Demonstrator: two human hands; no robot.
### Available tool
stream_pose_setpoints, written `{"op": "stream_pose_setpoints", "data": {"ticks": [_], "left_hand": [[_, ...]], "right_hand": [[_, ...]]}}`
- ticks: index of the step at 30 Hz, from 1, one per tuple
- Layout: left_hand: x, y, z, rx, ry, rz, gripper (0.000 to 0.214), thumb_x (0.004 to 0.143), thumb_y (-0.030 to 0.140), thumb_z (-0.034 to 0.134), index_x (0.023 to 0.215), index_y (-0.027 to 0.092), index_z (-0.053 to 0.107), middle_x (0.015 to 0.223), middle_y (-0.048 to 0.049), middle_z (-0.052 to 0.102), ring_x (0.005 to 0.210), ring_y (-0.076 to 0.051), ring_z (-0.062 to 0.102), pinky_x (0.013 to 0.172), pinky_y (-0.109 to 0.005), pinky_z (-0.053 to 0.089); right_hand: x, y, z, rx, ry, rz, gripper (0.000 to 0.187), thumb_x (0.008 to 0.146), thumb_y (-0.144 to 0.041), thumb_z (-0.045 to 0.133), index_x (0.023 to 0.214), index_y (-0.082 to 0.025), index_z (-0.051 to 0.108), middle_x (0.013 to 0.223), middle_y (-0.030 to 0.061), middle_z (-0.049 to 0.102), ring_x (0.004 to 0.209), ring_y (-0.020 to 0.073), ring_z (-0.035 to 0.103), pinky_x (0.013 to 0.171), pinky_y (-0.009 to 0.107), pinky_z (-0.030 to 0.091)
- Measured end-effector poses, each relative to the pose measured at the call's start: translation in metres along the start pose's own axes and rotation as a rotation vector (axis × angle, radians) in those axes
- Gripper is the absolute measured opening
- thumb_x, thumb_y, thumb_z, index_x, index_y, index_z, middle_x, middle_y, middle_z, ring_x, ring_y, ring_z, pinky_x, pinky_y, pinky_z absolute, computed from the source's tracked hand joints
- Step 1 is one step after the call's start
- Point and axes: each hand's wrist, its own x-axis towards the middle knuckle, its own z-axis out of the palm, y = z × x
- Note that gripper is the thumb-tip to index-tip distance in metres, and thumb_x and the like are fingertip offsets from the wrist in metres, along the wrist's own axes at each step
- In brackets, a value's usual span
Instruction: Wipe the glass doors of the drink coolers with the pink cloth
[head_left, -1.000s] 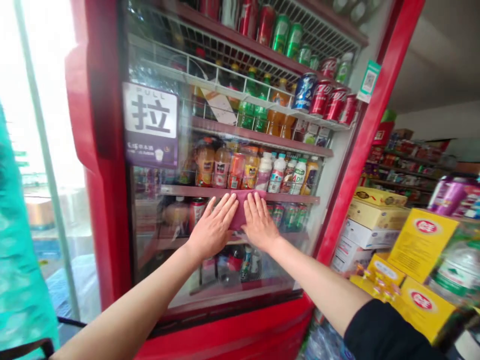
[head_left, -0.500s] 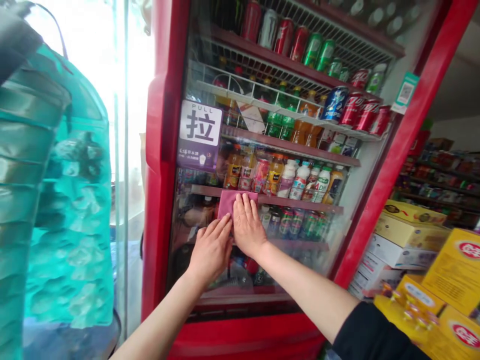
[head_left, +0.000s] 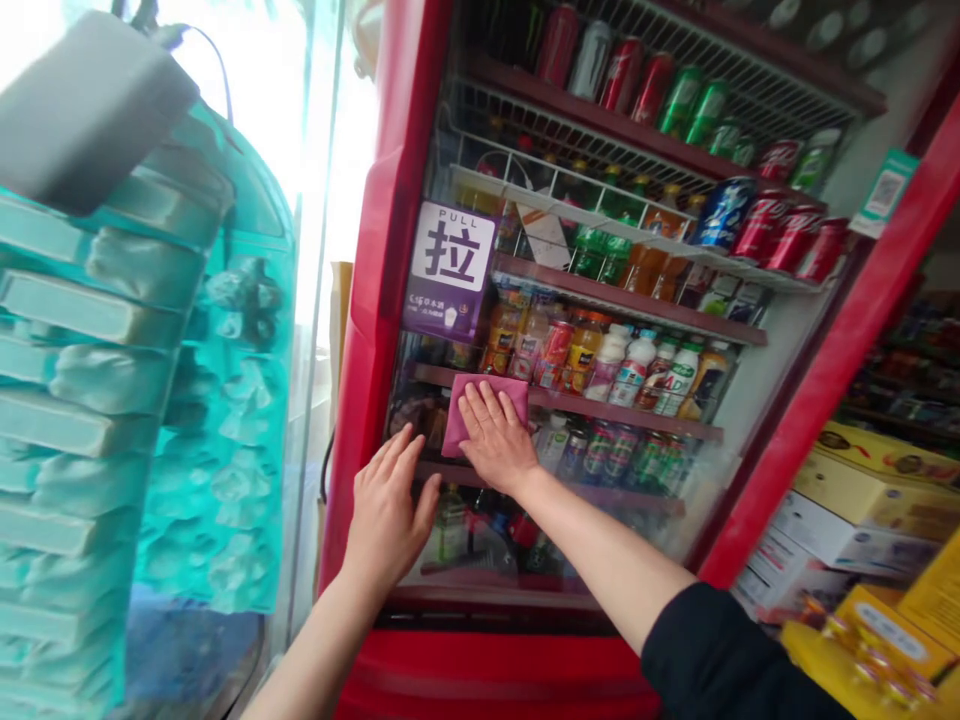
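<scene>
A red drinks fridge (head_left: pixel 379 300) with a glass door (head_left: pixel 712 420) fills the middle of the view. My right hand (head_left: pixel 495 440) lies flat, fingers spread, pressing a folded pink cloth (head_left: pixel 459 415) against the glass at the left side of the door. My left hand (head_left: pixel 386 510) is open, fingers apart, lower and to the left, off the cloth, near the door's red left frame. A purple and white "PULL" sticker (head_left: pixel 452 270) sits on the glass above the cloth.
Behind the glass, shelves hold cans (head_left: pixel 757 225) and bottles (head_left: pixel 637 365). A stack of teal shrink-wrapped packs (head_left: pixel 112 420) stands close on the left. Yellow and white cartons (head_left: pixel 862 520) are piled at the right.
The cloth and my right hand have slid left across the glass. My left hand has come off the cloth and dropped lower left. The view has swung left.
</scene>
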Motion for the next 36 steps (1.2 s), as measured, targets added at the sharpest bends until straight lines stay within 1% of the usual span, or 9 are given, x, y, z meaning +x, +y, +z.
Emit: {"op": "stream_pose_setpoints", "data": {"ticks": [3,7,11,15,20,24,31,34,36], "left_hand": [[-0.015,-0.015,-0.013,0.029,0.013,-0.043,0.051,0.104,0.039,0.059,0.15,0.019,0.059,0.161,-0.0188,0.062,0.147,-0.037,0.062,0.118,-0.059,0.054],[-0.031,-0.024,-0.027,0.06,0.009,-0.072,0.053,0.105,0.04,0.059,0.153,0.019,0.057,0.162,-0.0194,0.061,0.147,-0.037,0.062,0.116,-0.059,0.055],[-0.037,-0.023,-0.039,0.053,0.032,-0.094,0.053,0.105,0.04,0.059,0.155,0.023,0.055,0.163,-0.0177,0.061,0.149,-0.036,0.061,0.118,-0.058,0.054],[-0.037,-0.017,-0.046,0.061,0.048,-0.111,0.054,0.105,0.04,0.059,0.157,0.025,0.053,0.164,-0.0176,0.06,0.148,-0.036,0.061,0.118,-0.058,0.054],[-0.041,-0.007,-0.041,0.05,0.014,-0.129,0.062,0.104,0.041,0.061,0.162,0.025,0.048,0.165,-0.0175,0.059,0.151,-0.036,0.06,0.122,-0.059,0.053],[-0.044,0.002,-0.029,0.044,-0.04,-0.19,0.069,0.104,0.044,0.061,0.167,0.022,0.042,0.17,-0.0193,0.053,0.157,-0.036,0.053,0.128,-0.06,0.048],[-0.042,0.03,0.006,-0.015,-0.111,-0.201,0.068,0.104,0.049,0.06,0.164,0.02,0.046,0.17,-0.0204,0.052,0.157,-0.037,0.053,0.126,-0.059,0.051],[-0.041,0.043,0.022,-0.027,-0.132,-0.166,0.07,0.103,0.047,0.062,0.165,0.021,0.044,0.172,-0.0212,0.049,0.157,-0.037,0.053,0.126,-0.059,0.051],[-0.039,0.05,0.032,-0.013,-0.134,-0.132,0.072,0.103,0.046,0.063,0.167,0.021,0.042,0.174,-0.0222,0.047,0.161,-0.038,0.048,0.129,-0.061,0.048]], "right_hand": [[0.022,-0.022,0.011,0.027,0.005,-0.046,0.088,0.103,-0.042,0.069,0.173,-0.008,0.029,0.18,0.0194,0.033,0.171,0.0341,0.029,0.14,0.055,0.023],[0.051,-0.057,0.022,0.097,0.009,-0.086,0.084,0.105,-0.042,0.066,0.173,-0.008,0.031,0.181,0.0187,0.032,0.172,0.0321,0.027,0.14,0.054,0.024],[0.071,-0.086,0.028,0.143,-0.01,-0.036,0.086,0.103,-0.044,0.068,0.171,-0.005,0.032,0.181,0.0221,0.03,0.172,0.0341,0.026,0.141,0.056,0.022],[0.076,-0.095,0.028,0.13,-0.033,0.002,0.085,0.104,-0.044,0.066,0.172,-0.005,0.032,0.182,0.0211,0.027,0.172,0.0338,0.026,0.14,0.055,0.028],[0.064,-0.078,0.022,0.115,-0.066,-0.092,0.085,0.107,-0.048,0.06,0.174,-0.006,0.027,0.183,0.0183,0.026,0.173,0.0305,0.024,0.14,0.053,0.029],[0.039,-0.058,0.019,0.121,-0.063,-0.102,0.085,0.107,-0.047,0.058,0.175,-0.008,0.025,0.182,0.0166,0.029,0.172,0.0289,0.026,0.14,0.052,0.029],[-0.021,-0.015,0.013,0.103,-0.058,-0.033,0.087,0.107,-0.054,0.057,0.175,-0.011,0.025,0.182,0.0133,0.031,0.172,0.0275,0.027,0.14,0.048,0.029],[-0.046,0.005,0.011,0.1,-0.071,0.001,0.088,0.107,-0.058,0.054,0.176,-0.011,0.024,0.182,0.0129,0.031,0.172,0.028,0.026,0.141,0.049,0.028],[-0.062,0.018,0.009,0.102,-0.071,0.022,0.086,0.109,-0.059,0.049,0.176,-0.012,0.023,0.182,0.0127,0.032,0.173,0.0279,0.025,0.141,0.05,0.028]]}}
